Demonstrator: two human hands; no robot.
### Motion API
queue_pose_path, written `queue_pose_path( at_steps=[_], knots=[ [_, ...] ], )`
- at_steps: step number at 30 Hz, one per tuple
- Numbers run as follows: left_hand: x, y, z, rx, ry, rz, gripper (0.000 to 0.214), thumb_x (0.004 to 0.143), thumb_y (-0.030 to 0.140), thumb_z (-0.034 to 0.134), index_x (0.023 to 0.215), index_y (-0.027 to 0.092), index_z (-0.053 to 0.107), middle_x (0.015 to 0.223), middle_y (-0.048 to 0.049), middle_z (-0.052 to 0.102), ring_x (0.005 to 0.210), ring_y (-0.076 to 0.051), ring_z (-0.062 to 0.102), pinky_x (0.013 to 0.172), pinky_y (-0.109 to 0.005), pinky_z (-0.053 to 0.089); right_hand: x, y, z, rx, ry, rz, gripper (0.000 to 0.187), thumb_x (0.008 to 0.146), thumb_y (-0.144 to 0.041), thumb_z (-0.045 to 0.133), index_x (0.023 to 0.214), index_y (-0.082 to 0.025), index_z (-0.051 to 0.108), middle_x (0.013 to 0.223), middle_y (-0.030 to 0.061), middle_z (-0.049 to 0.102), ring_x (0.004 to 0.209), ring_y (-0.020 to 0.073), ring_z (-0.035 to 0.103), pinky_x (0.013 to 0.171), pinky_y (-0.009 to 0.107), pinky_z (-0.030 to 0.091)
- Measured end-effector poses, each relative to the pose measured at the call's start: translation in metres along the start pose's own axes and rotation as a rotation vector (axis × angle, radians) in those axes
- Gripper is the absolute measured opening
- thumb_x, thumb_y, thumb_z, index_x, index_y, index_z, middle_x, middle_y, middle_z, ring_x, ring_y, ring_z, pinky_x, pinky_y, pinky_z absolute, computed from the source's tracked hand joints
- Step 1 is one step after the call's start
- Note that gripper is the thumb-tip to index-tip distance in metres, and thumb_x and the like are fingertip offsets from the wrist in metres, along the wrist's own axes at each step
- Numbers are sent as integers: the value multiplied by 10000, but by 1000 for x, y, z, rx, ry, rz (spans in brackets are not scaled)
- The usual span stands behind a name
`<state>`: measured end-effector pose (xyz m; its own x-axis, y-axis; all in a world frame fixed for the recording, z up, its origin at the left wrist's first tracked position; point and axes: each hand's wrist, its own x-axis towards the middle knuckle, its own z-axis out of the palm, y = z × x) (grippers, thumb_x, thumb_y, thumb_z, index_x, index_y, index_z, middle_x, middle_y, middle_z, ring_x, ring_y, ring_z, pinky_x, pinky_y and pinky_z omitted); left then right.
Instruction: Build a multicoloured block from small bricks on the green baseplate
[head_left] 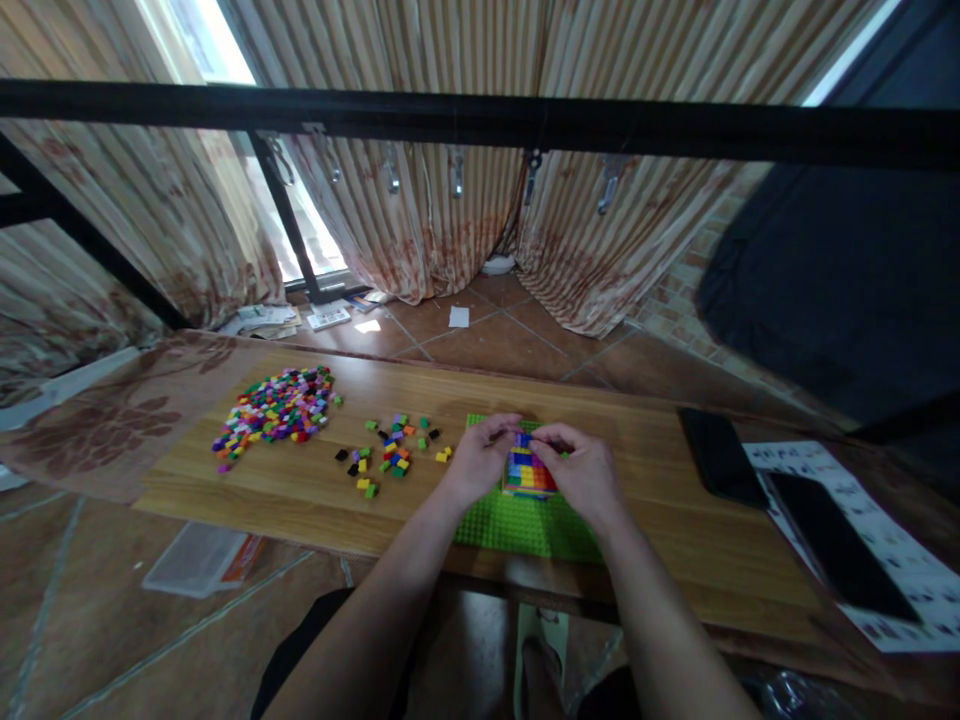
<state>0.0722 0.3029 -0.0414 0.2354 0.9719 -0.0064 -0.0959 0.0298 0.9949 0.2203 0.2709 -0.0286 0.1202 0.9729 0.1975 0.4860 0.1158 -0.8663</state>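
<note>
A green studded baseplate (517,525) lies on the wooden table (315,490) in front of me. On it stands a small block of stacked coloured bricks (529,472) in blue, red and yellow rows. My left hand (480,458) rests at the block's left side with its fingers curled and pinched at the top edge. My right hand (581,470) is closed in a pinch at the block's upper right. What the fingertips hold is too small to make out.
A large pile of mixed small bricks (274,408) sits at the table's left, with scattered loose bricks (390,452) nearer the baseplate. Two dark phones (720,455) (832,545) and a printed sheet (885,545) lie at the right. A black metal bar (480,120) crosses overhead.
</note>
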Motion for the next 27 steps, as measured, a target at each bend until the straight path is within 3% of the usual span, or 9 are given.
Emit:
queue_pose_path(
  at_steps=[7, 17, 27],
  knots=[
    [0, -2, 3, 26, 27, -5, 244, 813, 136, 555, 1024, 121, 679, 979, -77, 710, 864, -151, 643, 845, -283, 508, 0, -5, 1, -62, 42, -26, 183, 744, -338, 599, 730, -211, 731, 726, 24, 710, 665, 171, 611, 680, 303, 466],
    [3, -8, 9, 87, 64, 41, 228, 786, 133, 577, 985, 123, 688, 963, -79, 713, 864, -154, 650, 845, -290, 518, 1, 0, 5, 5, 68, 109, 198, 703, -361, 624, 701, -193, 729, 666, 24, 697, 597, 164, 583, 610, 290, 443],
    [4, -10, 12, 143, 110, 72, 202, 760, 126, 572, 912, 140, 704, 906, -57, 719, 812, -139, 645, 800, -265, 517, 1, -3, 8, -31, 109, 137, 183, 686, -359, 635, 683, -206, 736, 672, 27, 705, 612, 175, 594, 603, 293, 437]
  ],
)
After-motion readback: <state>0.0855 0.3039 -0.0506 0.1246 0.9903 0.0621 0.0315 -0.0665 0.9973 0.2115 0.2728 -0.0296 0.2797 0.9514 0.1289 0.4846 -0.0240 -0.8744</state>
